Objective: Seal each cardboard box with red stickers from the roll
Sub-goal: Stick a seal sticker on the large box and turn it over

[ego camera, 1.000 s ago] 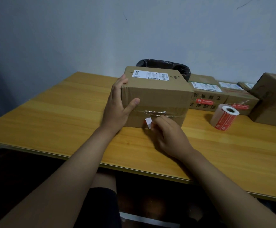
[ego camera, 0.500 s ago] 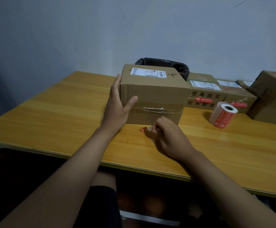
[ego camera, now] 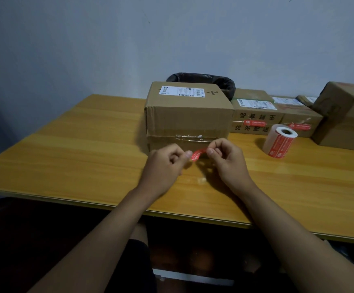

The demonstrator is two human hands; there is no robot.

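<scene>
Both grips pinch sticker (ego camera: 197, 155) ends before box (ego camera: 187, 121); we judge it light, floppy, self-sticking; hold edges only.

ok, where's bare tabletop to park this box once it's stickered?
The wooden table is bare left of the big cardboard box, out to its left edge. A bare strip also runs along the near edge, right of the right hand. The back right is crowded: white-and-red sticker roll, stickered brown boxes.
</scene>
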